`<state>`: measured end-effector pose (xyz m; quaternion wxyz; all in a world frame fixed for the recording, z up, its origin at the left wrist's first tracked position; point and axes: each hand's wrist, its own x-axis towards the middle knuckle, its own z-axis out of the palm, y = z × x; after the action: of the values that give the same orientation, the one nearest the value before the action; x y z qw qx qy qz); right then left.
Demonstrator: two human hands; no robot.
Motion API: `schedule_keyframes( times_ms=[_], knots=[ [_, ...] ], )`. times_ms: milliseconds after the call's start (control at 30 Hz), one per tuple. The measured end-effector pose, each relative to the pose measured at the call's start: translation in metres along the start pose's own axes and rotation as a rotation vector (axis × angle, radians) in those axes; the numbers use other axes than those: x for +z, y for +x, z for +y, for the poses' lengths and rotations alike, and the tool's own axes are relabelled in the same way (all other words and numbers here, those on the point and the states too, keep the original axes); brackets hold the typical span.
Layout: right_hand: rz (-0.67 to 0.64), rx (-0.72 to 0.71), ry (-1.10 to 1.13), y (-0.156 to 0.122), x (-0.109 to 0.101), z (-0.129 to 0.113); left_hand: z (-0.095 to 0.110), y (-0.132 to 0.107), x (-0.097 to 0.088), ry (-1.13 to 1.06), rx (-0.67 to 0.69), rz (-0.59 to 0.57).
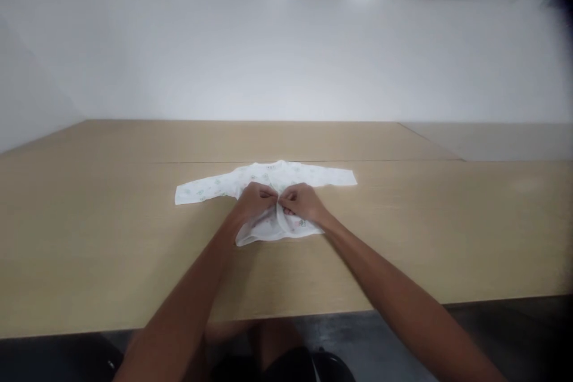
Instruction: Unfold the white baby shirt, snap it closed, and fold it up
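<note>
A small white long-sleeved baby shirt (pixel 210 186) with a faint green print lies flat on a light wooden table (pixel 111 233), sleeves spread left and right. My left hand (pixel 255 200) and my right hand (pixel 303 202) meet over the middle of its front. Both are closed in a pinch on the fabric where the front edges come together. The lower hem bulges up a little beneath my wrists.
The table runs wide to both sides and back to a plain white wall (pixel 286 54). Its near edge (pixel 313 310) is just in front of me, with dark floor and my lap below. A seam crosses the tabletop behind the shirt.
</note>
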<state>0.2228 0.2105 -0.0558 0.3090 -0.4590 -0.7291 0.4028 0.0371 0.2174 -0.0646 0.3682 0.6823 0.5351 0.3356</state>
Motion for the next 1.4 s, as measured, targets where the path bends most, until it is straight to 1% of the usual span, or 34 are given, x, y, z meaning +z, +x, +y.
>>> schedule_keyframes(
  times_ms=[100, 167, 267, 367, 433, 533, 600, 633, 667, 733, 767, 800, 833, 867, 900, 967, 1000, 1067, 1167, 1233, 1300, 1333, 1367, 1400],
  knots=[
    [0.06, -0.038, -0.097, -0.002, 0.003, -0.004, 0.004, -0.001, -0.001, 0.052, 0.014, -0.001],
    [0.064, -0.049, -0.106, -0.002, 0.003, -0.004, 0.006, -0.001, -0.001, 0.052, 0.028, -0.001],
    [-0.015, -0.018, -0.028, 0.001, 0.0, -0.001, 0.005, 0.0, -0.002, 0.08, 0.032, 0.0],
    [-0.118, 0.082, 0.105, 0.005, -0.004, 0.001, 0.002, 0.001, -0.003, 0.14, 0.042, -0.006],
    [-0.148, 0.149, 0.179, 0.007, -0.006, 0.001, -0.001, 0.002, -0.002, 0.174, 0.061, -0.015],
    [-0.161, 0.143, 0.214, 0.008, -0.007, 0.002, -0.003, 0.0, -0.001, 0.209, 0.075, -0.005],
    [-0.144, 0.087, 0.145, 0.008, -0.007, 0.006, -0.002, -0.002, -0.002, 0.211, 0.052, 0.023],
    [-0.113, 0.04, 0.075, 0.008, -0.006, 0.008, -0.001, -0.002, -0.004, 0.204, 0.037, 0.032],
    [-0.063, -0.017, -0.017, 0.008, -0.006, 0.011, -0.001, -0.003, -0.006, 0.193, 0.025, 0.027],
    [0.087, -0.15, -0.228, 0.009, -0.005, 0.019, -0.001, -0.003, -0.01, 0.21, 0.032, 0.025],
    [0.15, -0.215, -0.338, 0.009, -0.004, 0.023, -0.003, -0.003, -0.012, 0.258, 0.06, 0.046],
    [0.183, -0.261, -0.443, 0.009, -0.003, 0.028, -0.005, -0.003, -0.014, 0.335, 0.092, 0.084],
    [0.179, -0.278, -0.541, 0.01, -0.001, 0.032, -0.008, -0.003, -0.014, 0.432, 0.118, 0.115],
    [0.136, -0.275, -0.626, 0.01, 0.001, 0.036, -0.012, -0.004, -0.013, 0.541, 0.131, 0.127],
    [0.074, -0.259, -0.699, 0.01, 0.003, 0.04, -0.017, -0.005, -0.012, 0.65, 0.128, 0.113],
    [-0.039, -0.211, -0.799, 0.007, 0.005, 0.044, -0.024, -0.01, -0.008, 0.831, 0.082, 0.027],
    [-0.074, -0.2, -0.829, 0.004, 0.006, 0.045, -0.026, -0.014, -0.006, 0.895, 0.06, -0.009],
    [-0.117, -0.207, -0.859, -0.007, 0.004, 0.044, -0.028, -0.026, -0.004, 0.972, 0.038, -0.024],
    [-0.208, -0.203, -0.857, -0.037, -0.002, 0.038, -0.022, -0.05, -0.005, 1.001, 0.03, -0.057],
    [-0.268, -0.198, -0.843, -0.06, -0.006, 0.031, -0.014, -0.065, -0.008, 0.983, 0.022, -0.138],
    [-0.319, -0.184, -0.816, -0.077, -0.009, 0.022, -0.003, -0.074, -0.01, 0.916, -0.004, -0.223],
    [-0.343, -0.167, -0.792, -0.081, -0.01, 0.017, 0.003, -0.075, -0.01, 0.867, -0.012, -0.229],
    [-0.361, -0.144, -0.762, -0.08, -0.01, 0.013, 0.008, -0.073, -0.01, 0.819, -0.012, -0.197],
    [-0.358, -0.125, -0.734, -0.075, -0.008, 0.009, 0.013, -0.069, -0.008, 0.786, 0.001, -0.133]
  ],
)
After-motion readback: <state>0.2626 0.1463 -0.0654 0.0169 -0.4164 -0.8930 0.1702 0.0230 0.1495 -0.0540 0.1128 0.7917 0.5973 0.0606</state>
